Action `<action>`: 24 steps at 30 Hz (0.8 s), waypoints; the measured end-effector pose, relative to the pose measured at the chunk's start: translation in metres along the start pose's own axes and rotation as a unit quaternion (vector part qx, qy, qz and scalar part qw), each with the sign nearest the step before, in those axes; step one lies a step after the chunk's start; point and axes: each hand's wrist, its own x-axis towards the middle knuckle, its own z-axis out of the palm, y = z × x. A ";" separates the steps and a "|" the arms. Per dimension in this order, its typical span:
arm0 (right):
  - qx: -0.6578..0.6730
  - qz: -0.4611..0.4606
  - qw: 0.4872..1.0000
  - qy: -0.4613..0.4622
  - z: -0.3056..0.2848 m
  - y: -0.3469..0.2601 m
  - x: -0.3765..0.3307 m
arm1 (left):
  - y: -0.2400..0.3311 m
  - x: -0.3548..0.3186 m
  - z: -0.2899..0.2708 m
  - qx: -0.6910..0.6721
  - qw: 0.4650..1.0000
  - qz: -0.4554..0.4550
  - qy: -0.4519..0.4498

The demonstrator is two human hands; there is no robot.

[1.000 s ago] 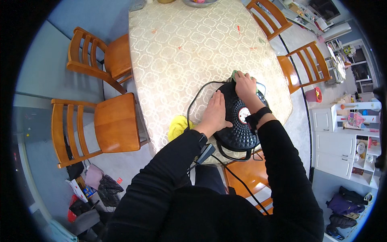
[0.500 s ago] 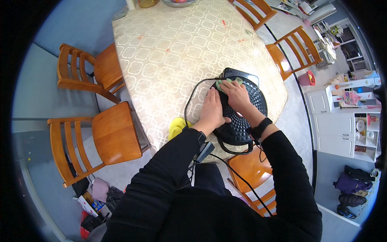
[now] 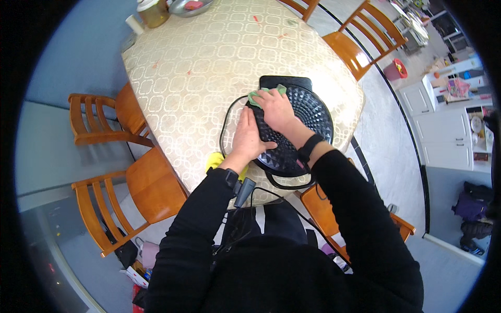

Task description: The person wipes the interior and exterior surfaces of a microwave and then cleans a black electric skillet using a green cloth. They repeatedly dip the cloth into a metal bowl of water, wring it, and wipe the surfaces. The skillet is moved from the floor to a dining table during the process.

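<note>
A round black electric griddle [image 3: 312,116] with a diamond-studded lid lies near the table's front edge, its loop handle towards me. My right hand [image 3: 277,110] presses a green cloth [image 3: 254,98] onto the far left part of the lid, fingers closed over it. Along the griddle's left rim rests my left hand [image 3: 247,137], fingers stretched out and thumb spread onto the lid, holding nothing. A yellow cloth [image 3: 214,160] lies by my left wrist, partly hidden by it. The griddle's black cord [image 3: 223,125] curves round to the left of that hand.
The patterned tablecloth [image 3: 182,99] covers the table. At its far left stand a jar [image 3: 153,14] of amber contents and a metal bowl [image 3: 190,7]. Wooden chairs [image 3: 156,182] flank the left side, with another [image 3: 355,52] at far right. A grey handheld device [image 3: 244,193] hangs near my left wrist.
My view has shifted, so table and griddle sit further left in it. The right hand still presses the green cloth near the lid's far left edge; the left hand stays on the rim.
</note>
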 end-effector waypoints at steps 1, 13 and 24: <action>-0.025 0.025 0.999 -0.017 -0.004 0.012 -0.005 | 0.001 0.000 0.000 0.005 1.000 0.002 0.002; 0.019 0.200 0.978 -0.048 -0.064 0.027 -0.190 | 0.002 0.001 0.005 0.032 0.999 0.004 -0.003; 0.093 0.319 0.943 0.010 -0.034 0.127 -0.116 | 0.003 0.002 0.006 0.075 0.997 0.023 -0.005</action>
